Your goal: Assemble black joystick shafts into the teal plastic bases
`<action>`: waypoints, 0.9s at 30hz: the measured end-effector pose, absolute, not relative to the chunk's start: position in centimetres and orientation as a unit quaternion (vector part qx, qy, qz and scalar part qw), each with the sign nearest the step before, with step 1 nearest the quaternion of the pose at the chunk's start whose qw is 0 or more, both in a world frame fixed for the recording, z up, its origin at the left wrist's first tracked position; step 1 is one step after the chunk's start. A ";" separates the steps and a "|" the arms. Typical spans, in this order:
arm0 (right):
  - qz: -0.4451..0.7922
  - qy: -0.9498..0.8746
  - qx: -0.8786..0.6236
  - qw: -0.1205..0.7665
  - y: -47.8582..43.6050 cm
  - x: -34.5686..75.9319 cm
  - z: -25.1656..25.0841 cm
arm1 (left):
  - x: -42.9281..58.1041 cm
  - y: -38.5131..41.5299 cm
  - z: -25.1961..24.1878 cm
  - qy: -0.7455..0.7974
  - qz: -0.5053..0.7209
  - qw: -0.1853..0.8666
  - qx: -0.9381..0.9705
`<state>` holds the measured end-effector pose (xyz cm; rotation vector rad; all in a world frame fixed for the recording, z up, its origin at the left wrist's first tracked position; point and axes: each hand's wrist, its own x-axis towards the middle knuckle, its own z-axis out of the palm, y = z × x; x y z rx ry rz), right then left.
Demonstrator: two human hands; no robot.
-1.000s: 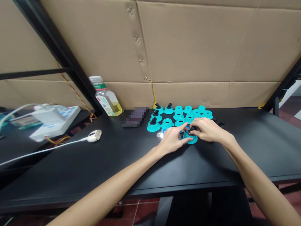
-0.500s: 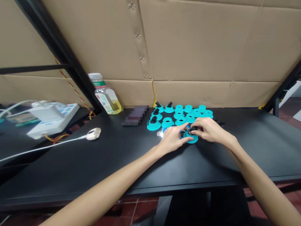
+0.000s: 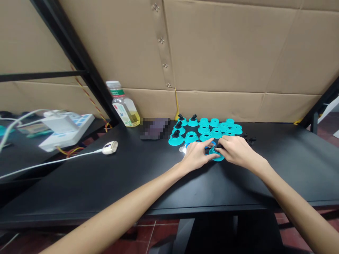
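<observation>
Black table; left hand clasping teal base, right hand pinching black knob.

Includes two hands, one bottle, four free-standing knobbed turquoise cups, one hand-held cup and at least ten knobless cups.

Tan cardboard panels back a black table above red-tiled floor.

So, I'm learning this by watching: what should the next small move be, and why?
Perhaps press the small black plastic knob down onto the turquoise flared plastic base: the right hand pinches the knob, the left hand is at the base's edge, and full seating can't be seen.
</observation>
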<state>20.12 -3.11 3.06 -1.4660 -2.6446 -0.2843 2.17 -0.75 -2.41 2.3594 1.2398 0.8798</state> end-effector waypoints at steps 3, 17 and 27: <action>-0.135 -0.878 -0.459 0.028 -3.3 19.8 3.1 | 2.2 -0.7 -2.4 0.448 0.309 0.173 0.821; -0.162 -0.911 -0.372 -0.079 -1.4 19.3 4.0 | 2.2 -0.8 -2.3 0.460 0.325 0.190 0.804; -0.149 -0.889 -0.424 -0.091 -0.7 18.0 4.8 | 2.1 -0.5 -2.3 0.481 0.307 0.251 0.782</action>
